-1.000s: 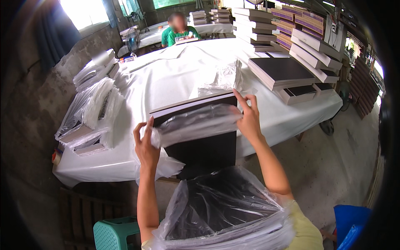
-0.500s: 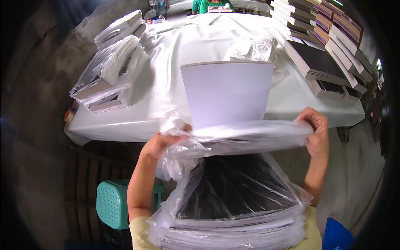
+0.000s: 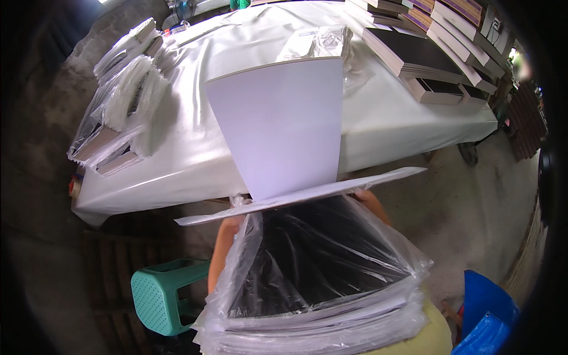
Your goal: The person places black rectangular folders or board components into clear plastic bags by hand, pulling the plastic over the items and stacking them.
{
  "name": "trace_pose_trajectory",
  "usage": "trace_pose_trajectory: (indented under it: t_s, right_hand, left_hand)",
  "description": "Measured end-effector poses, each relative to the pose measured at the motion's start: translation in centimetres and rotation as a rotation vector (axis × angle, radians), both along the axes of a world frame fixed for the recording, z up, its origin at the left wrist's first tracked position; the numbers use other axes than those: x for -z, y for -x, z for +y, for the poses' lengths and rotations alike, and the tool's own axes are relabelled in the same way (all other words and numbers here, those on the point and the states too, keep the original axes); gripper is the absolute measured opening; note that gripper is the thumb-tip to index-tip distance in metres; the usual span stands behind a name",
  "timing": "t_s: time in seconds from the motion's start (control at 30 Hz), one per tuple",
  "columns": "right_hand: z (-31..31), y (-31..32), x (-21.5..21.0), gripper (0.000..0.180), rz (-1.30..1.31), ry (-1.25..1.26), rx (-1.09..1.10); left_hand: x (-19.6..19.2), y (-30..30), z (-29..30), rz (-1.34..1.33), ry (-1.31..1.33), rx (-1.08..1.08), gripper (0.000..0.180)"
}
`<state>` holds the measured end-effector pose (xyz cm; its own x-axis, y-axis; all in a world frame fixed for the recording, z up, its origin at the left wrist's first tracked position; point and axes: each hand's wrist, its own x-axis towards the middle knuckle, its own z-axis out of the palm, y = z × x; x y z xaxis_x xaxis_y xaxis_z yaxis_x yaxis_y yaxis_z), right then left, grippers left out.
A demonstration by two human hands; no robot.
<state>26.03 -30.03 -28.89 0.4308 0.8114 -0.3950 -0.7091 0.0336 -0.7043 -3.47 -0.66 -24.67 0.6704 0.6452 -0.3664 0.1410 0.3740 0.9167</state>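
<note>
In front of my body lies a stack of clear plastic bags [image 3: 331,331], with a black panel [image 3: 313,260] showing under the top film. Across its far end runs a long, thin white slab [image 3: 313,195], seen nearly edge-on and tilted up to the right. My left hand [image 3: 232,226] is at the left part of this slab, beside crumpled film, its fingers hidden. At the slab's right part is my right hand [image 3: 365,197], its fingers mostly hidden too. Beyond the slab, a large white board [image 3: 284,124] stands up between me and the table.
The table wears a white cloth [image 3: 408,133]. Bagged books [image 3: 118,112] are piled on its left, dark-covered books [image 3: 414,53] on its right. A folded plastic bundle [image 3: 313,41] sits behind the board. A green stool [image 3: 157,296] stands lower left, a blue object [image 3: 488,302] lower right.
The clear film stretched between my hands has given way to the thin white slab there. Both hands have lowered and drawn inward, now largely covered. The view has shifted, moving the table up and left.
</note>
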Motion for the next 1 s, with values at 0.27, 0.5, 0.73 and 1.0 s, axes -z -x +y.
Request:
trace_pose_trajectory:
  t_s: [0.27, 0.5, 0.73, 1.0]
  right_hand:
    - [-0.1, 0.1, -4.0, 0.034, -0.723, 0.303, 0.019]
    - [2.8, 2.9, -17.8, 0.014, -0.695, -0.229, 0.137]
    - [2.6, 2.9, -18.6, 0.012, -1.010, -0.360, 0.169]
    - [0.2, 3.7, -20.4, 0.046, -0.495, -0.914, -0.775]
  left_hand:
    - [4.1, 5.7, 2.4, 0.249, -0.152, -0.175, 0.037]
    - [-13.8, 2.4, -1.9, -0.221, -0.680, -0.146, 0.036]
    - [-15.6, 2.6, -2.2, -0.282, -1.089, -0.322, 0.021]
    - [-19.5, 3.2, -1.4, -0.641, -0.285, -0.051, 0.057]
